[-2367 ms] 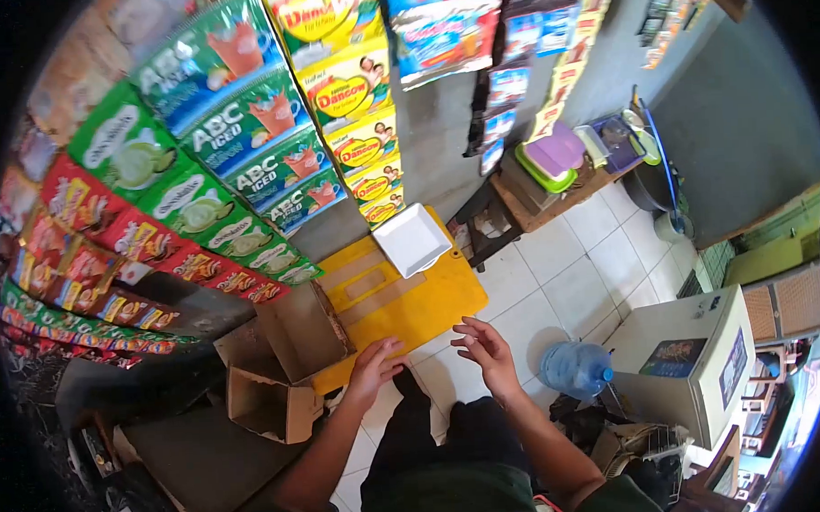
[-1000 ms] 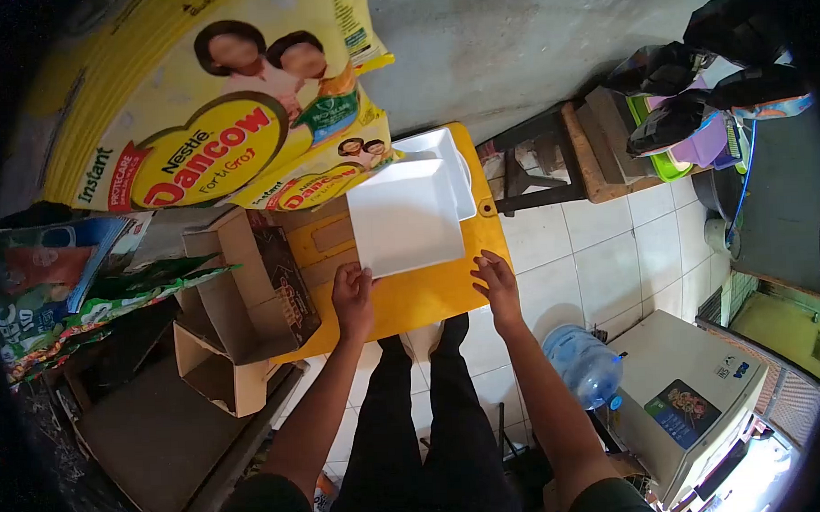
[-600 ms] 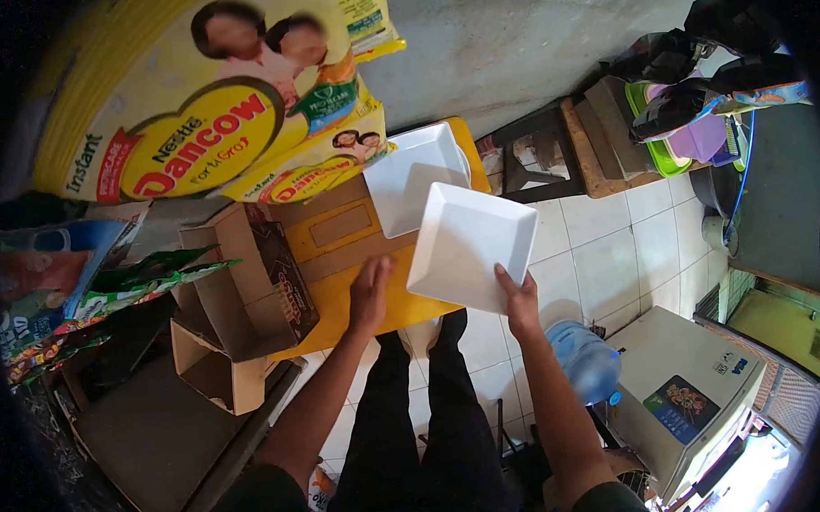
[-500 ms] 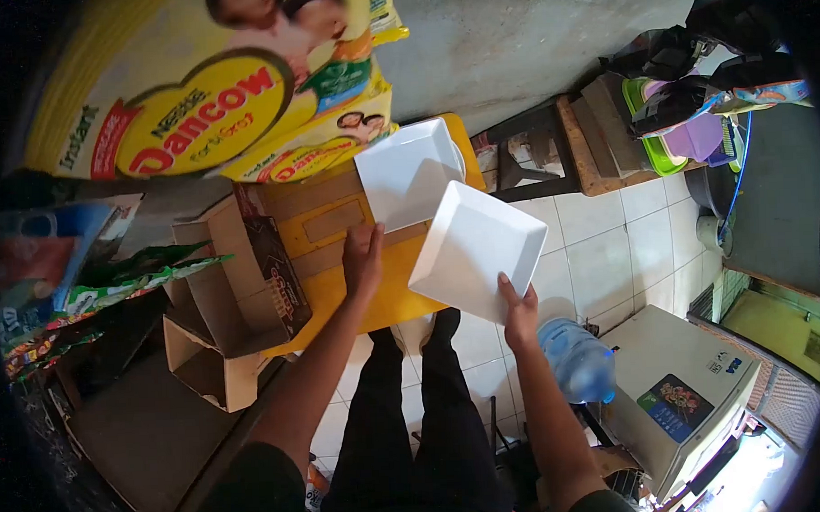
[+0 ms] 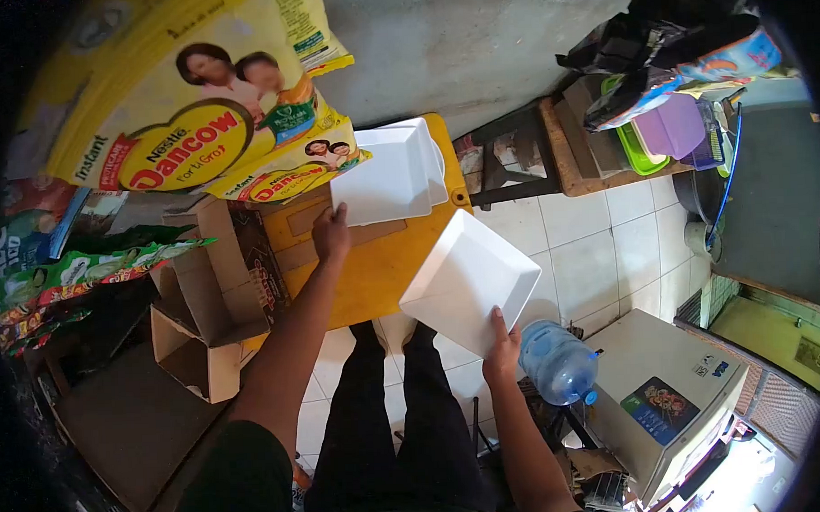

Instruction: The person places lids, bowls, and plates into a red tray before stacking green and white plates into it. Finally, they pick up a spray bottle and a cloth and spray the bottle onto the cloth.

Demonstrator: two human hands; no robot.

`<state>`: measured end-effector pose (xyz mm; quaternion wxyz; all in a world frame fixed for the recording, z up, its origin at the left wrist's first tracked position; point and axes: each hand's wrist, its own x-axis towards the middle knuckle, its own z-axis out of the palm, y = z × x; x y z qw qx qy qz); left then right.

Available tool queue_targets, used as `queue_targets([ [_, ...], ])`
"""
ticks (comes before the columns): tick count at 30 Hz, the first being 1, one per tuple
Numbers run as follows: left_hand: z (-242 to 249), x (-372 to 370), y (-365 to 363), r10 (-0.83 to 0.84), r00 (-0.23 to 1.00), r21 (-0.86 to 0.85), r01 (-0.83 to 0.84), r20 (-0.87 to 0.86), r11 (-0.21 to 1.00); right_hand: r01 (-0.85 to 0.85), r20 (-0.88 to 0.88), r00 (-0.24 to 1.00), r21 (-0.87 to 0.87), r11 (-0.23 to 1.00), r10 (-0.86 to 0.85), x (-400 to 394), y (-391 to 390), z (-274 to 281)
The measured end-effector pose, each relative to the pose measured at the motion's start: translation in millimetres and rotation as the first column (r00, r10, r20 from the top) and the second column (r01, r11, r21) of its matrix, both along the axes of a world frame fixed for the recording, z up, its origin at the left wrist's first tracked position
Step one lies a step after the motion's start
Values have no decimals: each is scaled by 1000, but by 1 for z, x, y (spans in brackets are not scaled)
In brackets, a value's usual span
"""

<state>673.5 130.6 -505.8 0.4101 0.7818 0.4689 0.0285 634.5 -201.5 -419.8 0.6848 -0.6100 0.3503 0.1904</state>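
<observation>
My right hand (image 5: 502, 350) grips a square white tray (image 5: 472, 276) by its near edge, thumb on the inside. This tray hangs tilted in the air, in front of the yellow table (image 5: 366, 280) and over the tiled floor. On the table lies another white tray (image 5: 380, 171), with a further white tray (image 5: 437, 169) partly hidden under it and showing at its right side. My left hand (image 5: 331, 232) is closed at the near left corner of the upper tray, fingers pinching its rim.
Yellow milk packets (image 5: 189, 146) hang at the upper left, overlapping the table's back. Open cardboard boxes (image 5: 208, 299) stand left. On the right are a water jug (image 5: 558, 364), a white fridge (image 5: 663, 387) and a wooden bench (image 5: 565, 165) with plastic containers (image 5: 672, 125).
My left hand has moved left and slightly up, and the upper tray on the table has shifted left and straightened. More of the tray beneath shows. The right-hand tray stays held.
</observation>
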Motion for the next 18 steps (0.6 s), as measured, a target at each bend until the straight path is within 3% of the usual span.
queue_targets([
  [3,-7,-10,12,82,985,-11,-82,152,997,-28,30,999,-29,999,29,5,4,14],
  [5,5,-23,16,177,959,-178,-138,223,974,-87,16,996,-57,995,88,9,-2,23],
  [6,-1,-37,22,123,969,-156,-90,216,984,-121,35,992,-85,989,124,11,-4,30],
  [7,10,-45,19,136,964,-146,-105,229,984,-159,60,984,-107,981,166,16,-3,37],
  [9,39,-74,5,266,908,-391,-128,324,911,-215,91,970,-107,971,225,22,-7,58],
  [11,100,-101,-14,245,933,-430,-114,264,896,-273,128,949,-115,955,287,25,-11,81],
  [12,108,-118,-22,267,922,-423,-131,280,897,-322,132,931,-146,935,341,28,-13,90],
  [14,117,-156,-35,221,853,-391,-22,473,920,-389,153,896,-176,904,416,31,-16,112],
  [18,176,-212,-51,365,838,-404,-194,406,894,-513,215,817,-150,845,535,32,-14,159],
])
